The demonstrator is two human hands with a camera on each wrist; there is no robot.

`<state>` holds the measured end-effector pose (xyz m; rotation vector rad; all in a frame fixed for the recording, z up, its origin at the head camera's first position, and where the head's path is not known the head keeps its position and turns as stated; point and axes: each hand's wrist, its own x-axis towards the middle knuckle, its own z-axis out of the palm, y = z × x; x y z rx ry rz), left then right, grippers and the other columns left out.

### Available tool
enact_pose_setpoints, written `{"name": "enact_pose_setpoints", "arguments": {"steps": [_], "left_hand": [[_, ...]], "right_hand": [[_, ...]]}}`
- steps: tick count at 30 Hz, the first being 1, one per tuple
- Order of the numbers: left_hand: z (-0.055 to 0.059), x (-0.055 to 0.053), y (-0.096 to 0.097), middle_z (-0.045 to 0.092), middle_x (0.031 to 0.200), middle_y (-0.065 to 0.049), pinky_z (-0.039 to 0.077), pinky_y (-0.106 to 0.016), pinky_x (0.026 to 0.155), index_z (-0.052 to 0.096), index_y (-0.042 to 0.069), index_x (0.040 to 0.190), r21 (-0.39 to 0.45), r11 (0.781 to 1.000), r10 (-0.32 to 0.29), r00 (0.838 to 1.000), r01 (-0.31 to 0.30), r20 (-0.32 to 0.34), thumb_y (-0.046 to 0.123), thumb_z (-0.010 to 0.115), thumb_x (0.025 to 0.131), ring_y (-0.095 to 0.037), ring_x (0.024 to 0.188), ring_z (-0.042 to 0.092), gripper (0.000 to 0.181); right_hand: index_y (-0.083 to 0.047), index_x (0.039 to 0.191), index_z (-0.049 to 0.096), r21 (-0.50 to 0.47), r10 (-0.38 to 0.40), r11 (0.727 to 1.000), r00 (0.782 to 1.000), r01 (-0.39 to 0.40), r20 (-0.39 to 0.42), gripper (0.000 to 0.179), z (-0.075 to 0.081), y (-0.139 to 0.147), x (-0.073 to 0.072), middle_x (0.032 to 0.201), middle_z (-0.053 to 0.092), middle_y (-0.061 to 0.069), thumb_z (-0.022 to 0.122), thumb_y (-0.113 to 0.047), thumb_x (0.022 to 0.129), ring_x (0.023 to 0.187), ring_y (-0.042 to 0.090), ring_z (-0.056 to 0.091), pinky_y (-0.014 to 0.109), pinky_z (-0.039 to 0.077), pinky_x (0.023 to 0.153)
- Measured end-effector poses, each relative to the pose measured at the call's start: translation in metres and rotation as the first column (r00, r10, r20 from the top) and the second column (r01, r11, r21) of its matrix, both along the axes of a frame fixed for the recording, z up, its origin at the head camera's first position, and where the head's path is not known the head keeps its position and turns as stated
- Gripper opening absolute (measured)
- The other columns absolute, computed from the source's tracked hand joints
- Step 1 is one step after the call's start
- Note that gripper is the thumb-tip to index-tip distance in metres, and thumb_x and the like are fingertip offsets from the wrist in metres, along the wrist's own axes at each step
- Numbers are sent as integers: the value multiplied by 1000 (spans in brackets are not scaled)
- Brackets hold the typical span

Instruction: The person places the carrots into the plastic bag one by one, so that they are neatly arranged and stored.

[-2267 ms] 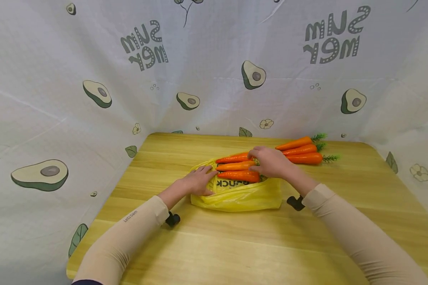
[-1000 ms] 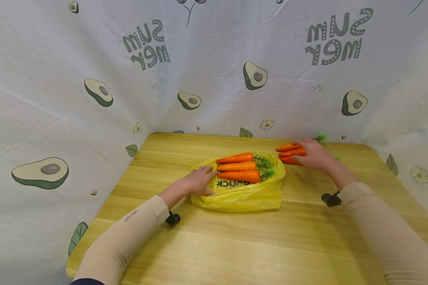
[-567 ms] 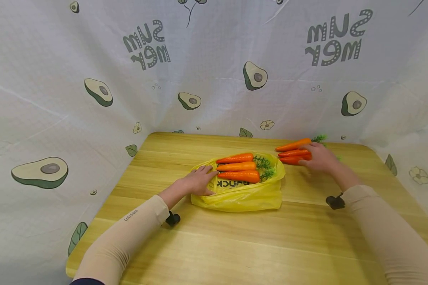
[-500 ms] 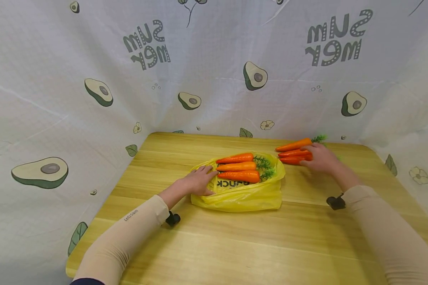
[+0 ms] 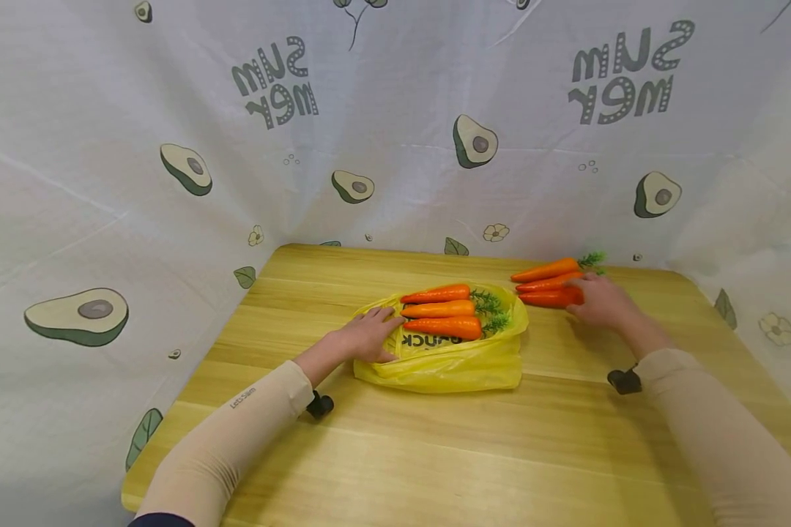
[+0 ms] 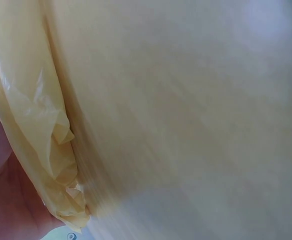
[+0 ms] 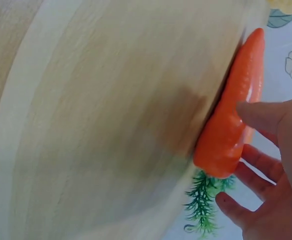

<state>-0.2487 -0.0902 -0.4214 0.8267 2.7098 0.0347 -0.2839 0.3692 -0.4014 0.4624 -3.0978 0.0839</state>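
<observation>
My left hand [image 5: 368, 337] rests on the left end of the yellow plastic bag [image 5: 442, 375], fingers spread over its opening. In the left wrist view, yellow film [image 6: 36, 100] covers part of the palm. Three orange carrots [image 5: 440, 309] with green tops lie side by side in the bag's mouth, tips to the left. At the back right are three more carrots [image 5: 546, 284]. My right hand [image 5: 603, 300] is at the leafy end of the nearest one; in the right wrist view its thumb overlaps that carrot [image 7: 231, 110], with the other fingers loosely spread beyond its thick end.
The wooden table [image 5: 382, 454] has rounded corners at the back. A white curtain [image 5: 395, 95] printed with avocados hangs right behind and beside it. Small black wrist cameras [image 5: 319, 405] sit below both wrists.
My right hand has moved right from the carrots in the bag to the back-right carrots, then slid slightly right and toward the nearest one. My left hand has stayed on the bag.
</observation>
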Motion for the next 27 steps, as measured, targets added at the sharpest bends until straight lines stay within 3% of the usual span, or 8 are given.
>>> {"name": "enact_pose_setpoints", "arguments": {"steps": [8, 17, 21, 27], "left_hand": [[1, 0, 0, 17, 168, -10, 23, -57, 122, 27, 23, 161, 6, 1000, 11, 1000, -11, 3, 50, 65, 95, -34, 155, 17, 80], [1, -1, -1, 17, 168, -10, 23, -58, 121, 26, 23, 161, 12, 1000, 16, 1000, -17, 3, 50, 65, 95, -34, 155, 17, 81], [0, -2, -2, 17, 168, -10, 23, -57, 121, 27, 23, 161, 12, 1000, 18, 1000, -18, 2, 50, 65, 95, -34, 155, 18, 81], [0, 0, -1, 18, 168, -10, 24, -58, 121, 27, 23, 161, 16, 1000, 8, 1000, -8, 6, 50, 65, 95, -34, 154, 18, 81]], "right_hand": [[5, 129, 62, 18, 1, 1000, 1000, -1, -19, 42, -3, -1, 0, 111, 65, 34, 59, -3, 88, 95, 50, 59, 64, 47, 87], [0, 122, 66, 3, 28, 1000, 999, -28, -30, 37, -1, -4, -1, 99, 67, 28, 60, 2, 85, 84, 45, 60, 61, 47, 82], [2, 121, 67, 14, 39, 999, 999, -39, -17, 37, -1, -5, -2, 102, 67, 29, 61, 3, 84, 85, 45, 61, 61, 47, 84], [-4, 104, 72, 2, 31, 1000, 1000, -31, -2, 25, -3, -4, 3, 95, 69, 23, 62, 4, 83, 74, 35, 57, 52, 50, 73]]}}
